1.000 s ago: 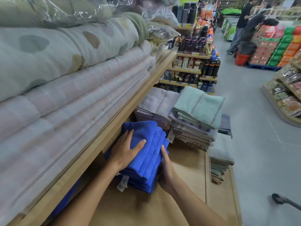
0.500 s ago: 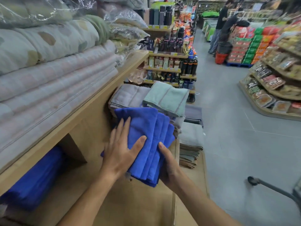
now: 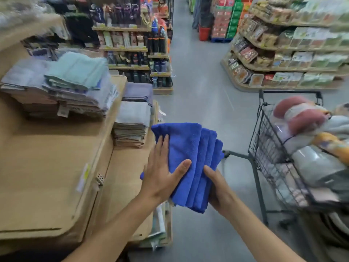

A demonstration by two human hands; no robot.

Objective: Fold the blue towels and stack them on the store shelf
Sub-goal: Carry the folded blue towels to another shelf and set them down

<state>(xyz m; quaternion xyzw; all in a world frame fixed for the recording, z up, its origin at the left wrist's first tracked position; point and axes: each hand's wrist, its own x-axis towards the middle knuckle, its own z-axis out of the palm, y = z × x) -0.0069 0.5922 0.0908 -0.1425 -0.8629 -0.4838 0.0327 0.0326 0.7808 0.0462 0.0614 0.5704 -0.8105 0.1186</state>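
Cloth fills both hands: a stack of folded blue towels (image 3: 190, 148) is held in the air, just off the outer edge of the wooden shelf (image 3: 47, 167) and above the grey floor (image 3: 198, 103). The left hand (image 3: 162, 174) lies flat on top, fingers straight and thumb spread. The right hand (image 3: 219, 190) holds the stack from below; only its thumb shows against the layered edges, and its fingers are hidden under the cloth. How many towels make up the stack is hard to count, and the near left corner is covered by the left hand. Farther back on the shelf sit a green towel (image 3: 77, 69) on a mixed pile and a pile of grey towels (image 3: 132, 114), both blurred. A wire cart (image 3: 290, 91) of bundled bedding at right is cut off by the frame edge.
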